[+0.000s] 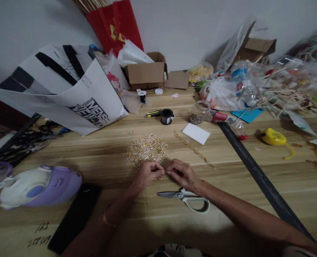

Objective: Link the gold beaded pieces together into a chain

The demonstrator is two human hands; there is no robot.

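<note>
A round pile of small gold and clear beads (147, 148) lay on the wooden table (107, 146), just beyond the person's hands. The left hand (149, 174) was at the near edge of the pile, its thumb and forefinger pinched together, with a few tiny gold bits by the fingertips. The right hand (183, 174) was just beside it, fingertips also drawn together and almost meeting those of the left. Whatever lay between the fingers was too small to make out, so what either hand gripped could not be told.

Just below the right hand lay a pair of scissors (197, 203) with pale handles, the blades pointing left. To the right of the pile, a thin gold chain (194, 150) stretched slantwise over the wood, near a white card (196, 133). Beyond the pile stood a spool of wire (166, 117), next to a yellow-and-black cutter (153, 113). A clear jar (198, 112) with small dark bits in it stood farther right.

At the left lay a purple and white bottle (48, 187), near a flat black case (75, 216). A yellow tape measure (273, 136) lay on the far right, past a dark strip (254, 173) running across the table.
</note>
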